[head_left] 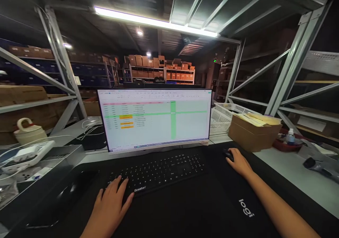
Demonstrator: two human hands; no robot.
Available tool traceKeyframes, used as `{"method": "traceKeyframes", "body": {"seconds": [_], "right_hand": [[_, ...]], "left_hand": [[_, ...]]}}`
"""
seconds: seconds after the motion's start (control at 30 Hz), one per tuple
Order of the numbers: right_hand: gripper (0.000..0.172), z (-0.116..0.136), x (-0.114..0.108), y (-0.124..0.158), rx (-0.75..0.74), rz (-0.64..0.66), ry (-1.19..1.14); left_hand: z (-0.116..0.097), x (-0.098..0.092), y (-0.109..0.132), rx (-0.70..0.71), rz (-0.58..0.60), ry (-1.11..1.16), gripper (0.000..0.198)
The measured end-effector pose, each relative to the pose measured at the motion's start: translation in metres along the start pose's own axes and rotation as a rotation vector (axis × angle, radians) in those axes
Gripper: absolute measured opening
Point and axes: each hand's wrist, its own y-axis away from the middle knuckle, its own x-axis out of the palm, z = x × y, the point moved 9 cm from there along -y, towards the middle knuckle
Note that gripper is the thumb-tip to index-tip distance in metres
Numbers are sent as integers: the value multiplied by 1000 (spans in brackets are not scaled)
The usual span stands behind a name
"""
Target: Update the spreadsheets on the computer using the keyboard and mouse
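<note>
My left hand (112, 201) lies with spread fingers on the left end of a black keyboard (159, 172), its thumb by the lower edge. Over on the right, my right hand (239, 162) is wrapped round a black computer mouse (228, 154), which is partly covered by the fingers. Both rest on a black desk mat (185, 209) with white lettering. Behind the keyboard stands a monitor (159, 125) showing a spreadsheet with a green highlighted row and column and several orange cells.
A cardboard box (251, 132) of papers and white plastic baskets (221, 119) stand right of the monitor. A spray bottle (290, 137) and a scanner-like device (317, 167) are farther right. At left are a power strip (28, 156), a cream jug (29, 132) and a dark phone-like slab (66, 192).
</note>
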Motion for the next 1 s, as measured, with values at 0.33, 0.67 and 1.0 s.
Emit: {"method": "traceKeyframes", "body": {"seconds": [0.33,0.67,1.0], "right_hand": [[43,0,2,2,3,66,63],[43,2,2,2,1,62,78],[46,-10,10,0,-22,52,57]], "left_hand": [[-5,-6,-1,24,23,-2,73],[-4,-2,0,58,-59,25,68],[-10,-14,1,25,31,-26,60]]}}
